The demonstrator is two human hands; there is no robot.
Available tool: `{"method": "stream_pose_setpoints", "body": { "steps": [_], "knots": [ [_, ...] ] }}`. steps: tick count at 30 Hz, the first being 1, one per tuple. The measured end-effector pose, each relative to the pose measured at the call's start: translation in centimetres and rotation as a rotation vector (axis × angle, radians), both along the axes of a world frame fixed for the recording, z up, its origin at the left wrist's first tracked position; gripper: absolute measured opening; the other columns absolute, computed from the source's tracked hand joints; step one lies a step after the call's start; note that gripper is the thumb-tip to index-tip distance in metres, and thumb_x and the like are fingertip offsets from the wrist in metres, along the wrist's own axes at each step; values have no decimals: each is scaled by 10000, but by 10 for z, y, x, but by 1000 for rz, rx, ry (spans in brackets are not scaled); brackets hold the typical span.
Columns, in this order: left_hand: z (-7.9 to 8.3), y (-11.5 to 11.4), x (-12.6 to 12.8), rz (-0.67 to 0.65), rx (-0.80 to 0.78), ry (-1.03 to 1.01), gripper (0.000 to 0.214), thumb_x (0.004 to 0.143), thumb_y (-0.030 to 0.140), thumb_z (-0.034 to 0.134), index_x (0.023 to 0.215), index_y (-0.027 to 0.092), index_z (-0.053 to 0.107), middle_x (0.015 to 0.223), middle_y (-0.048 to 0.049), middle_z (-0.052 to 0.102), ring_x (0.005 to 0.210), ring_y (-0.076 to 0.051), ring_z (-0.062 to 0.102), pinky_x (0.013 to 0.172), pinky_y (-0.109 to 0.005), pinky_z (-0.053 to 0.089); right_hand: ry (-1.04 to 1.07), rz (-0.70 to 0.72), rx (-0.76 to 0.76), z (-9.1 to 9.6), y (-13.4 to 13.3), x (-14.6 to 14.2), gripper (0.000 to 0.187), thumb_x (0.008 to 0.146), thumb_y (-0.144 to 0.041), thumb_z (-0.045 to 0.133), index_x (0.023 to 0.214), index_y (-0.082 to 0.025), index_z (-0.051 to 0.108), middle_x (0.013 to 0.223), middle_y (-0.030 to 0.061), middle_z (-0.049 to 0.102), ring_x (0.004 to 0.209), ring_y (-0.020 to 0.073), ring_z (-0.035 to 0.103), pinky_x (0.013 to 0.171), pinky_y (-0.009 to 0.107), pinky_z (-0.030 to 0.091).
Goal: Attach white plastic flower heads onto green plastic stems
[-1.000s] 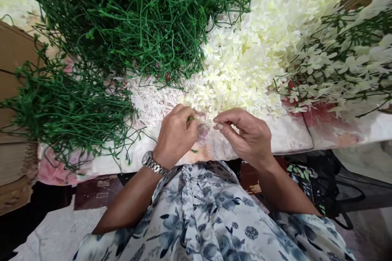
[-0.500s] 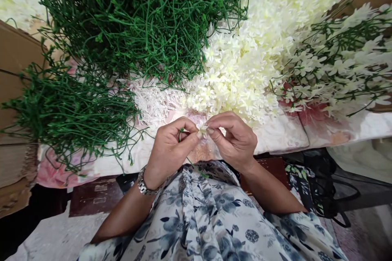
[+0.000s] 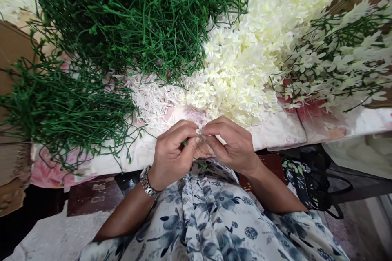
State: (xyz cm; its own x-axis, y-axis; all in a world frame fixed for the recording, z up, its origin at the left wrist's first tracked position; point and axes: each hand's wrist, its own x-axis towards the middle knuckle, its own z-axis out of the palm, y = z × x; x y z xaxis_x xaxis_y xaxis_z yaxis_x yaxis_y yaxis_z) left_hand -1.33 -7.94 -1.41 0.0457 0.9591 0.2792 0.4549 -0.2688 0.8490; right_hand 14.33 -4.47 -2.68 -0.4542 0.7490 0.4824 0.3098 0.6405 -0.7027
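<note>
A: State the condition of the fingers.
B: Left hand [image 3: 174,151]: thumb and forefinger pinched on a small white flower [image 3: 199,131]; a green stem [image 3: 185,143] shows within the grip. Right hand [image 3: 235,147]: thumb and fingers closed at the flower's opposite side.
A: Flower position?
B: Between both sets of fingertips. White blossoms [image 3: 235,77] lie beyond the fingers; a green stem pile [image 3: 73,106] lies to their left.

You get bright light over the table [image 3: 281,126]; toward its far side the petals [image 3: 288,4] glare nearly white. Beneath it, shadow turns almost black. Wide-angle distortion slants its flanking boxes [image 3: 15,45]; your flower [image 3: 199,131] looks soft.
</note>
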Motion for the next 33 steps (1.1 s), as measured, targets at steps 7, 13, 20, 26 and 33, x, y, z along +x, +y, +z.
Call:
{"method": "stream_pose_setpoints", "body": {
  "steps": [7,13,20,26,33],
  "knots": [
    [-3,0,2,-72,1,16,110,768,67,534,741,169,564,803,-28,622,757,-112,595,653,-219,469,40,16,-4,-7,-3,2,130,794,-78,530,875,-156,595,778,56,611,747,127,586,645,266,501],
    [-2,-3,-1,-13,-186,-169,98,790,149,562,873,181,603,823,-11,657,662,-87,596,584,-186,466,200,-53,-224,-11,-6,4,145,770,-84,595,859,-197,603,765,4,628,724,107,590,650,259,489],
    [7,-1,-20,106,-200,-131,127,796,137,540,855,185,641,837,-12,643,688,-95,562,573,-202,430,248,-60,-296,-15,-4,3,172,749,-45,603,852,-183,613,773,7,624,740,108,590,662,261,480],
    [7,-1,-23,65,-188,-94,122,765,79,562,822,169,623,793,8,618,655,-62,541,550,-163,407,224,-11,-283,-11,1,-3,184,735,-26,611,856,-164,624,777,17,635,741,113,595,663,264,478],
    [-5,-3,-5,41,-151,-118,111,759,57,547,781,162,577,698,29,591,590,-48,536,533,-140,427,212,5,-288,-12,-2,-10,168,740,-33,614,846,-164,614,771,14,632,735,102,595,659,245,484]
  ]
}}
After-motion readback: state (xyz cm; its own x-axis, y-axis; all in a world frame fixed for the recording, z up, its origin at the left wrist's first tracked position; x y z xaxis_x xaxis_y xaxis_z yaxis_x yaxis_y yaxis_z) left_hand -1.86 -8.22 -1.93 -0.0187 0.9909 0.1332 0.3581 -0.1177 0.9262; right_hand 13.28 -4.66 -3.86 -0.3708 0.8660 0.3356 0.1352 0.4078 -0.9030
